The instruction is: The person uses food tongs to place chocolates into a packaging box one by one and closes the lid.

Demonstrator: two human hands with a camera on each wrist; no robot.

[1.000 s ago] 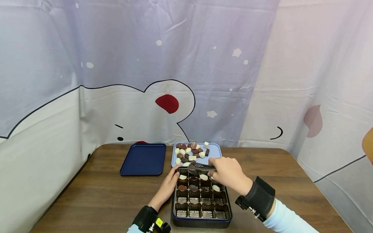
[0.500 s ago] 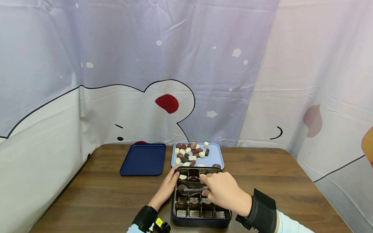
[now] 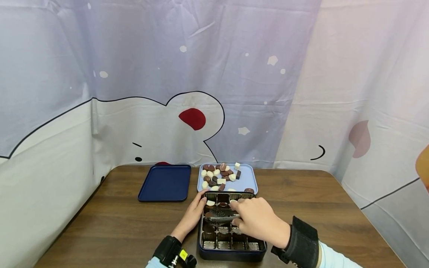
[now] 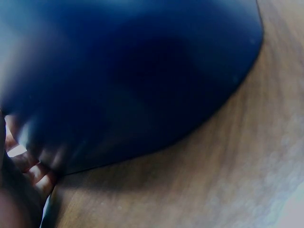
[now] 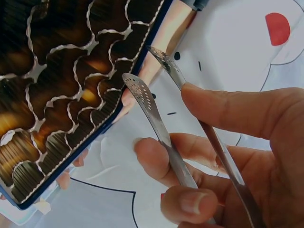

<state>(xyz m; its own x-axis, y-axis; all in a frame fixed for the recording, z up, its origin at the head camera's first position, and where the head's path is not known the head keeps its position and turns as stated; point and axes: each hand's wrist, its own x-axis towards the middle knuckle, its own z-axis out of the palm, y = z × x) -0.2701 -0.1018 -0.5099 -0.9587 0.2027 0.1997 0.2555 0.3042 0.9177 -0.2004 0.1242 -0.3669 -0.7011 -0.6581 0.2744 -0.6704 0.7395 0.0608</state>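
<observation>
Near the front edge of the wood-grain table (image 3: 100, 227) stands a dark divided box (image 3: 231, 256), four compartments wide, at which both hands are busy. At its far left corner the left hand (image 3: 190, 216) holds on, thumb over the rim, the other fingers along the outside. Above the compartments, the right hand (image 3: 259, 220) pinches perforated metal tongs (image 3: 218, 219) with the thumb on one arm and the fingers on the other; the two ends of the tongs stand apart in the right wrist view, and whether they touch anything below I cannot tell. Among the farther compartments lie a white chocolate (image 3: 210, 203) and, just right of it, a dark chocolate (image 3: 222, 204); part of the box is hidden by the right hand and tongs. Directly behind the box sits a light blue tray (image 3: 247, 181), its white, brown and dark chocolates (image 3: 221, 181) gathered mostly on the left, with one brown piece (image 3: 249, 190) by the near right corner. To the left of that tray, slightly apart, lies a dark blue tray (image 3: 164, 184). Behind the table hangs a printed curtain (image 3: 248, 82). Black bands (image 3: 298, 238) wrap both wrists, below light blue sleeves (image 3: 336, 257).
</observation>
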